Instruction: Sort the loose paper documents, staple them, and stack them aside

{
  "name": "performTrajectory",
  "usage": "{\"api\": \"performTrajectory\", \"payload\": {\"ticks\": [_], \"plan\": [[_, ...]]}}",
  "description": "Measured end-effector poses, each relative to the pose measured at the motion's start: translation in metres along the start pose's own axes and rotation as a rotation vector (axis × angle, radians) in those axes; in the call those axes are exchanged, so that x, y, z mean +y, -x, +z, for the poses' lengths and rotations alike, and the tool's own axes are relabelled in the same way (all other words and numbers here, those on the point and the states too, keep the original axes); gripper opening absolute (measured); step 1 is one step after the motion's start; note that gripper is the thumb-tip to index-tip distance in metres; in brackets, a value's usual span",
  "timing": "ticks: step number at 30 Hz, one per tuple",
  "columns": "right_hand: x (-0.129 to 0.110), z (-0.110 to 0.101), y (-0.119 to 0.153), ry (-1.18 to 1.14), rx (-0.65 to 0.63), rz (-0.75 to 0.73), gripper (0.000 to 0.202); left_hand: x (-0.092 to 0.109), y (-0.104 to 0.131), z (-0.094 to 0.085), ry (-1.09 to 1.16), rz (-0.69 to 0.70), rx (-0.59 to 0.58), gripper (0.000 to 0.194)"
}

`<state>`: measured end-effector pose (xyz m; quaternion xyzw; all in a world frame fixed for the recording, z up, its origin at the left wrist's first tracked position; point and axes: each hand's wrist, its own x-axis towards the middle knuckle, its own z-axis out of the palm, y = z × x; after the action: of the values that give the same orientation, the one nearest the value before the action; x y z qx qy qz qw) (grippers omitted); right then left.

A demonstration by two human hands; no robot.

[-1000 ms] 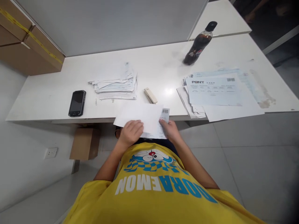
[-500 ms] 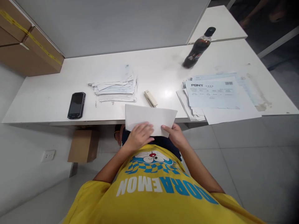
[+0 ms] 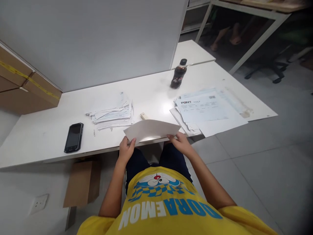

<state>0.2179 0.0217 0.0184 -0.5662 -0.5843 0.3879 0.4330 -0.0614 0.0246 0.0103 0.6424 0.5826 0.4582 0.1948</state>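
A blank white sheet of paper (image 3: 151,130) is held up above the front edge of the desk, bowed upward in the middle. My left hand (image 3: 126,150) pinches its left end between thumb and fingers. At the opposite end, my right hand (image 3: 180,143) grips the paper the same way. Behind the sheet lies a cream-coloured stapler (image 3: 144,116), mostly hidden by it. To the left sits a pile of papers (image 3: 112,116). On the right are more papers, topped by a printed form (image 3: 202,109) marked "PONY".
A black phone (image 3: 73,137) lies near the desk's front left. A cola bottle (image 3: 179,74) stands toward the back by the grey partition (image 3: 110,39). Taped cardboard boxes (image 3: 31,88) fill the left end, and another carton (image 3: 83,182) is below the desk (image 3: 49,140). A person's feet (image 3: 234,39) show beyond.
My left hand has gone from lying on the paper to gripping its left end. The sheet is now lifted and bent. The camera view has tilted up and turned right.
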Motion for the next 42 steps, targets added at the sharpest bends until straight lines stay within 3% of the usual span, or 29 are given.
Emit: {"api": "performTrajectory", "payload": {"ticks": [5,10,12,15,17,19,22,25,28,32,34,37,40,42], "plan": [[-0.007,-0.030,0.026,0.018,-0.124,0.139,0.031,0.013,0.024,-0.010,0.158,-0.060,0.091,0.027],[0.012,-0.055,0.029,-0.018,-0.004,0.379,0.036,0.018,0.018,-0.005,0.098,-0.200,0.169,0.031],[0.020,-0.060,0.022,-0.046,0.066,0.442,0.034,0.021,0.005,0.007,0.017,-0.101,0.097,0.032],[0.022,-0.062,0.010,-0.048,0.131,0.480,0.030,0.029,-0.021,0.029,-0.120,0.236,-0.148,0.036],[0.017,-0.062,0.002,-0.032,0.145,0.466,0.030,0.031,-0.036,0.042,-0.187,0.442,-0.300,0.039],[0.010,-0.061,-0.004,-0.035,0.139,0.421,0.033,0.027,-0.047,0.051,-0.216,0.558,-0.376,0.037],[0.004,-0.059,-0.008,-0.062,0.118,0.381,0.037,0.014,-0.053,0.055,-0.202,0.623,-0.395,0.038],[0.005,-0.054,-0.008,-0.088,0.120,0.376,0.036,0.004,-0.055,0.056,-0.160,0.597,-0.387,0.041],[0.010,-0.047,-0.003,-0.091,0.152,0.331,0.035,0.002,-0.056,0.055,-0.125,0.562,-0.381,0.044],[0.007,-0.051,0.000,-0.054,0.117,0.296,0.037,0.004,-0.059,0.051,-0.166,0.618,-0.387,0.049],[0.004,-0.068,-0.004,-0.015,0.118,0.279,0.036,0.006,-0.061,0.048,-0.184,0.663,-0.383,0.051],[0.007,-0.115,-0.022,0.079,0.247,0.248,0.035,0.010,-0.063,0.045,-0.203,0.710,-0.330,0.049],[0.026,-0.167,-0.048,0.212,0.420,0.237,0.037,0.013,-0.060,0.041,-0.237,0.765,-0.254,0.047],[0.044,-0.194,-0.066,0.336,0.430,0.260,0.043,0.016,-0.053,0.038,-0.238,0.827,-0.180,0.046]]}}
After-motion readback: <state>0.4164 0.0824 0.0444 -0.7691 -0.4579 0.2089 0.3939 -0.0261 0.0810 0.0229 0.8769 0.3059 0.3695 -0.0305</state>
